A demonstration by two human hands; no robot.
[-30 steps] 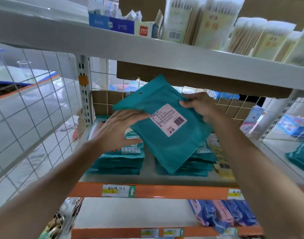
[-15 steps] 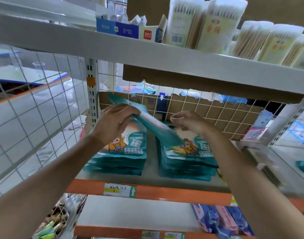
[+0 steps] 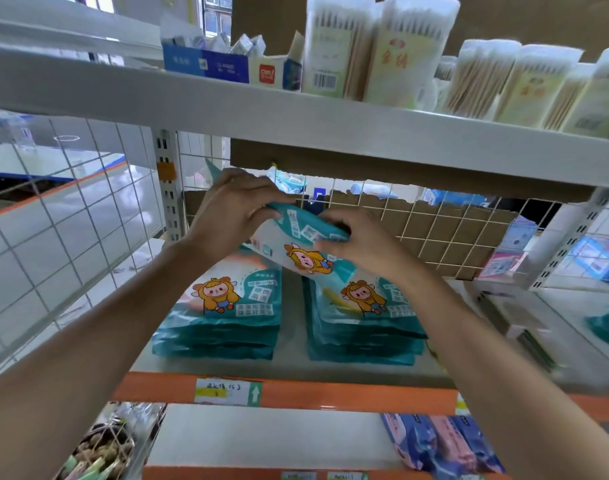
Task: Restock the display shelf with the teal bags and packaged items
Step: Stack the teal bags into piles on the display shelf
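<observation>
Left hand (image 3: 234,209) and right hand (image 3: 362,244): each grip clamped on teal bag (image 3: 289,244), tilted over right stack (image 3: 362,327) on shelf (image 3: 292,363), apparently not touching

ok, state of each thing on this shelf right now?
held teal bag: tilted, printed side up, gripped at both ends
left hand: grips bag's left end
right hand: grips bag's right end
left stack: flat, printed side up
right stack: flat, printed side up
cotton swab packs: upright, top shelf
</observation>
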